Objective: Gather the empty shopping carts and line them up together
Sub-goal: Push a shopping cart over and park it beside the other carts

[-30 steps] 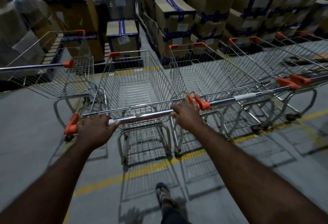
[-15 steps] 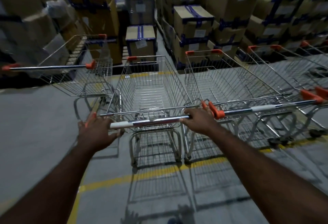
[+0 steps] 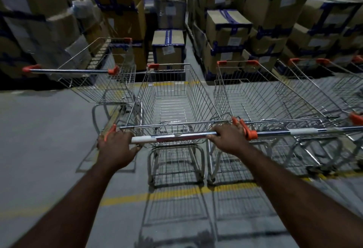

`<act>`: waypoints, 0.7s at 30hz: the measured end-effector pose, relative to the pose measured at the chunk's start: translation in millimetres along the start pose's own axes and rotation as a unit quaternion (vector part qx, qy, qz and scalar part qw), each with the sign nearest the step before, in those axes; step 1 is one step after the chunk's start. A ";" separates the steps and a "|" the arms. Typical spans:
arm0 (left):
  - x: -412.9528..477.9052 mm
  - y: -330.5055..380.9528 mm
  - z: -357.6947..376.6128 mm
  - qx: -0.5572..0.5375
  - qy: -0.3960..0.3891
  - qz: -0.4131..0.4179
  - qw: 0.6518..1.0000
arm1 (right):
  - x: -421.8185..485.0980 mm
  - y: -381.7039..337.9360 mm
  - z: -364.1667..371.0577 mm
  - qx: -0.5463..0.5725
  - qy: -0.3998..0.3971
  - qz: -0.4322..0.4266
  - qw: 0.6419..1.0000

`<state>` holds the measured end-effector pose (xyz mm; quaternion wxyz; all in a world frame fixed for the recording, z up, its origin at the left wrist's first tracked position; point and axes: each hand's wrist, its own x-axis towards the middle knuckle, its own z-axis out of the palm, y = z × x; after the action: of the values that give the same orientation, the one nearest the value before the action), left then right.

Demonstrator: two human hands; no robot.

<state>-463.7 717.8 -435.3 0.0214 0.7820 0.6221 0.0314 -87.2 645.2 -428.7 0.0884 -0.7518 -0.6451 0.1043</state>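
Both arms reach forward, nearly straight. The left hand curls over the left end of the handlebar of an empty wire shopping cart. The right hand is clamped round the bar's right end, beside orange handle caps. The cart stands straight ahead of the hands, just beside a second cart on its right. A third cart stands crosswise near its front left. The grey concrete floor bears a yellow line near the carts' rear wheels. Taped cardboard boxes are stacked beyond.
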 end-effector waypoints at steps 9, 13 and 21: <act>-9.1 1.3 -0.4 -0.020 0.008 0.004 1.000 | -1.9 2.8 -0.3 -0.004 -0.002 -0.007 1.000; -9.8 0.7 -4.8 -0.027 -0.007 0.003 1.000 | -3.5 0.9 0.4 -0.008 0.007 -0.007 1.000; -5.2 4.2 -11.3 0.019 -0.037 -0.011 0.999 | -9.0 -1.2 1.0 -0.007 0.009 -0.002 1.000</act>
<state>-461.7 711.8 -423.8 0.0292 0.7761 0.6298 -0.0095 -90.0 636.5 -429.0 0.0890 -0.7519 -0.6465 0.0931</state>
